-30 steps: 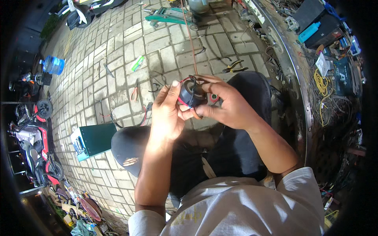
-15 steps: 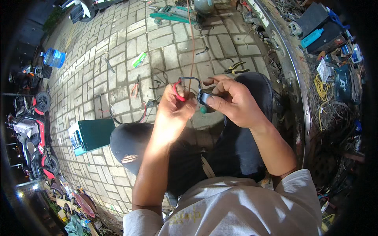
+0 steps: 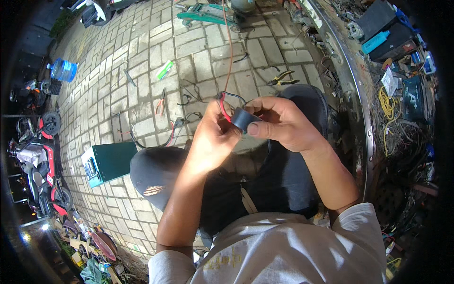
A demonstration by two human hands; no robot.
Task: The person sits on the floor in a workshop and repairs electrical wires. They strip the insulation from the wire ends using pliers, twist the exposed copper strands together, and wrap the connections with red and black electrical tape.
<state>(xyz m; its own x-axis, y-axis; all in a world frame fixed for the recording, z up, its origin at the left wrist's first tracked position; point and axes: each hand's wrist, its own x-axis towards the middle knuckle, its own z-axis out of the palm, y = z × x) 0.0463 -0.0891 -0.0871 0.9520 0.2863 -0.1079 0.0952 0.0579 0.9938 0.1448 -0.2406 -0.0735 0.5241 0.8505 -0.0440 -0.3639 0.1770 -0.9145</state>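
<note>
At the middle, between my knees, my left hand (image 3: pixel 217 132) is closed on a red and black cable (image 3: pixel 224 110), its thumb at the near side. My right hand (image 3: pixel 279 125) grips a black roll (image 3: pixel 243 118), probably tape, thumb across its face, right beside the cable. A little green shows under the roll. A thin reddish cord (image 3: pixel 227 61) runs up from the cable area across the pavers. Pliers with yellow and black handles (image 3: pixel 283 78), orange-handled pliers (image 3: pixel 161 104) and loose black wires (image 3: pixel 165 140) lie on the paving around my hands.
A green metal case (image 3: pixel 116 161) sits at my left, a green trolley jack (image 3: pixel 203 19) ahead. Motorbikes (image 3: pixel 40 170) and a blue water jug (image 3: pixel 64 70) stand at the left. A metal edge (image 3: pixel 357 104) runs along the right beside cluttered cables (image 3: pixel 388 104) and dark boxes (image 3: pixel 385 35).
The roll and cable have turned in my hands, the roll now showing its black side nearer the middle. My left hand has shifted slightly rightward and down with the red cable.
</note>
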